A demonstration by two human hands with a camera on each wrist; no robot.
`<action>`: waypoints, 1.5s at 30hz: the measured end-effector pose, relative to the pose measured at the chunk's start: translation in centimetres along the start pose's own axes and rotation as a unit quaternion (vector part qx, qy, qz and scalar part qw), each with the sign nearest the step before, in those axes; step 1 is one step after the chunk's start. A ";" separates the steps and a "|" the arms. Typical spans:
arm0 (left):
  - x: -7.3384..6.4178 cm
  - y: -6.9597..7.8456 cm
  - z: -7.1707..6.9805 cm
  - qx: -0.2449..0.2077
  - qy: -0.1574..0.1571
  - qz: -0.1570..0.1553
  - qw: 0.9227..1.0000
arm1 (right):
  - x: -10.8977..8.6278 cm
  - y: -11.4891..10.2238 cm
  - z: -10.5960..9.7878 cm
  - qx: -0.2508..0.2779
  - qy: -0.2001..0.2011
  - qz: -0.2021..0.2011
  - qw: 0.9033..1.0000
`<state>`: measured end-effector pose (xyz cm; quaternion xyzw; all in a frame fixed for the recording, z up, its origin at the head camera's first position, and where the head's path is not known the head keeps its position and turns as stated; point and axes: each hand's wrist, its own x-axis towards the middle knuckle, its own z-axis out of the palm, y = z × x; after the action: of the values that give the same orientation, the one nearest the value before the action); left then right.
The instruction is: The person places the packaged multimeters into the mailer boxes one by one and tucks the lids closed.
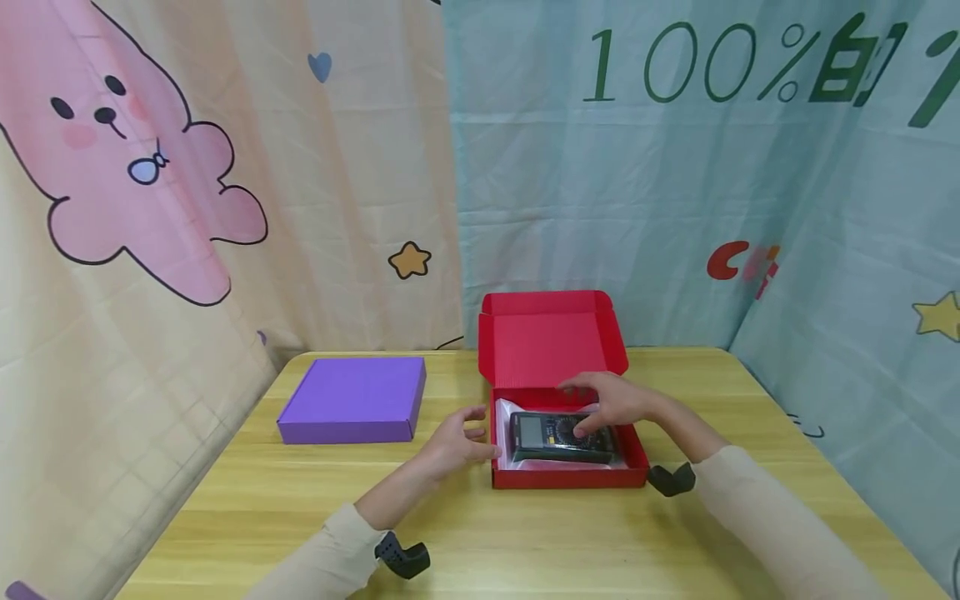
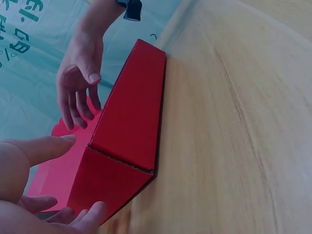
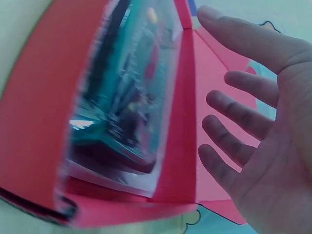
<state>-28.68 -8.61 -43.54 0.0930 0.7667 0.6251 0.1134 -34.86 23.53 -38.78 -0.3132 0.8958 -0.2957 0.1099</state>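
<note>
A red cardboard box point(image 1: 570, 479) stands on the table, its lid point(image 1: 551, 342) raised at the back. Inside lies a dark digital multimeter point(image 1: 531, 432), screen and dial facing up, with clear plastic wrap point(image 1: 504, 454) about it. My left hand point(image 1: 453, 446) is at the box's left wall, fingers spread and relaxed, holding nothing. Above the right part of the multimeter hovers my right hand point(image 1: 613, 398), its thumb overlapping the dial area in the head view. In the right wrist view, that hand's fingers point(image 3: 243, 112) are loosely extended beside the multimeter, with nothing between them.
A closed purple box point(image 1: 352, 400) lies on the wooden table point(image 1: 300, 500), left of the red one. Printed curtains point(image 1: 360, 167) hang close behind the table and along both sides. Each wrist wears a dark band with a small device point(image 1: 405, 557).
</note>
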 end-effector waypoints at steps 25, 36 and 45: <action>3.6 4.5 -3.1 0.009 0.059 0.084 0.995 | -0.6 1.5 -4.9 0.107 0.120 -0.004 0.987; 6.9 4.3 -4.2 0.029 0.104 0.078 0.991 | -0.8 3.1 -6.8 0.126 0.167 0.031 0.978; 10.1 3.6 -4.6 0.013 0.143 0.066 0.987 | -0.5 5.1 -7.0 0.122 0.215 0.086 0.965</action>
<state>-39.66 -9.29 -39.68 0.0543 0.7752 0.6280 -0.0405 -39.62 30.27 -36.25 -0.1481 0.8792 -0.4523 -0.0230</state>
